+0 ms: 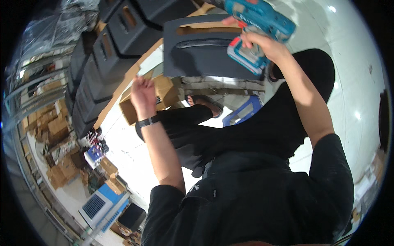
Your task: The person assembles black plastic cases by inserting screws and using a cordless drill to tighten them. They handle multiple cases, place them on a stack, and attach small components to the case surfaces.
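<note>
My right hand (262, 44) grips a teal cordless drill (262, 18) with a grey and red battery pack at its base. The drill's front end points left over a dark grey box (197, 61). That box has a long cut-out and a curved black handle (205, 42) on its upward face. My left hand (143, 94), with a black band on the wrist, is to the left of the box, above an open cardboard box (166, 92). Its fingers are curled in; whether anything small is between them cannot be made out.
Several similar dark grey boxes (108, 61) stand in rows at the upper left, edged by a cardboard strip. A blue stool-like object (246, 110) is under my legs. Further left are shelving, cardboard cartons (59, 125) and a blue-and-white appliance (100, 205).
</note>
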